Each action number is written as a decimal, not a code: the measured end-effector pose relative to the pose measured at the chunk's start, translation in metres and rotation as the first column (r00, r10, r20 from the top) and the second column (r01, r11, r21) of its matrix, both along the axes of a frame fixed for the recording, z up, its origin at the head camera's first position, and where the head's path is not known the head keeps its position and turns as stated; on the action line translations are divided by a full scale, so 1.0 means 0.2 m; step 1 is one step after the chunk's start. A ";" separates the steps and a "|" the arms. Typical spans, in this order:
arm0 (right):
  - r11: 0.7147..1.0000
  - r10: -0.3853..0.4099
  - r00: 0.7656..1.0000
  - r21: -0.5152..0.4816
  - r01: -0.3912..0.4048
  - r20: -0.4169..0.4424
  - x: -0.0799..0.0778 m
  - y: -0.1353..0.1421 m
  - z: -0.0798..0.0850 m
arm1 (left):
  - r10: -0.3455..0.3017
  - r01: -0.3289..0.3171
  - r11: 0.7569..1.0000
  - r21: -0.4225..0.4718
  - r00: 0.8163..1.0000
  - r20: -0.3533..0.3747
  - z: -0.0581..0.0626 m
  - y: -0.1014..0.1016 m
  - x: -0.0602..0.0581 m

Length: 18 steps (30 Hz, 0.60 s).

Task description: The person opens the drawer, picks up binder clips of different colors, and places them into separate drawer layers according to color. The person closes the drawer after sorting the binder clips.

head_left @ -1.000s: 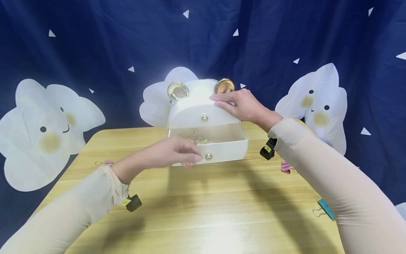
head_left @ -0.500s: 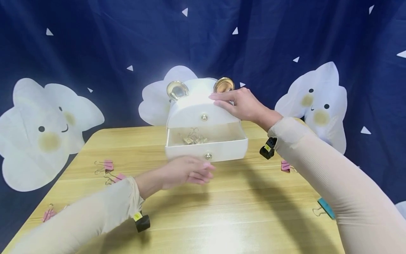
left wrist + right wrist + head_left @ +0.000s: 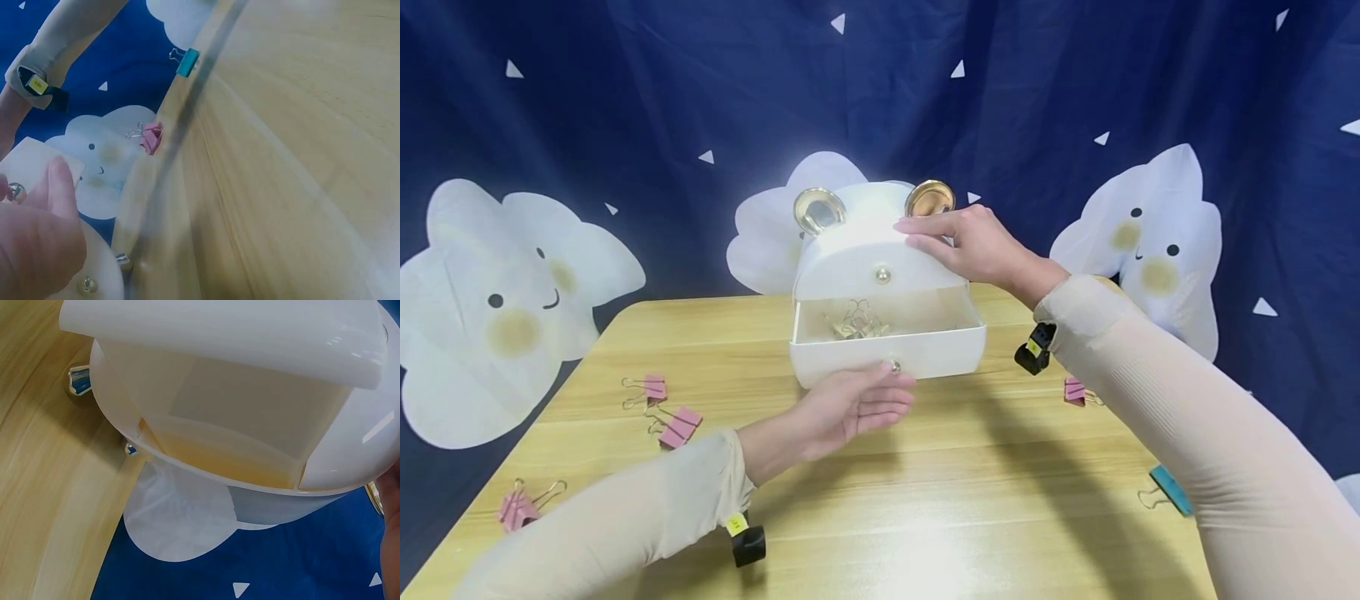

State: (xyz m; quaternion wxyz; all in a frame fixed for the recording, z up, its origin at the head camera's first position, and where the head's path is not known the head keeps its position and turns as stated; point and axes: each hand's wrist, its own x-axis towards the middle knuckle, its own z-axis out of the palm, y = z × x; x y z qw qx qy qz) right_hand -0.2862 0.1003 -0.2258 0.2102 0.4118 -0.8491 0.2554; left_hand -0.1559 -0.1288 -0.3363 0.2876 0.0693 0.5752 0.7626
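Observation:
A white storage box (image 3: 850, 267) with two gold ear-shaped pieces stands at the back of the table. Its lower drawer (image 3: 842, 358) is pulled out, with several gold binder clips (image 3: 859, 322) inside. My left hand (image 3: 842, 408) is at the drawer front, thumb by the round knob (image 3: 895, 367) and fingers extended below it. In the left wrist view, fingertips lie on both sides of that knob (image 3: 15, 192); whether they press it is unclear. My right hand (image 3: 981, 242) rests on the box top near the right ear, fingers fairly straight.
Pink binder clips (image 3: 679, 427) lie on the wooden table (image 3: 970, 500) at the left. Another pink clip (image 3: 1075, 390) and a teal binder clip (image 3: 1171, 490) lie near the right edge. A blue curtain (image 3: 880, 83) with cloud shapes hangs behind.
My left hand has moved right and down from the drawer front, then turned palm-up beside the knob. More of the drawer's clips show now. My right hand has stayed on the box top.

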 end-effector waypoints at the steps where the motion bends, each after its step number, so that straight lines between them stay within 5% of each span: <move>1: 1.000 0.000 1.000 0.000 0.000 -0.001 0.00 0.00 0.00 | 0.013 -0.013 1.000 0.008 1.000 -0.004 0.00 0.00 0.00; 10: 1.000 0.012 1.000 0.000 -0.012 -0.009 0.00 0.00 0.01 | 0.101 -0.101 0.991 0.085 0.995 0.005 -0.02 0.04 0.01; 18: 1.000 0.001 1.000 -0.004 -0.001 0.007 0.00 0.00 0.00 | 0.159 -0.160 0.979 0.125 0.987 0.021 -0.03 0.05 -0.04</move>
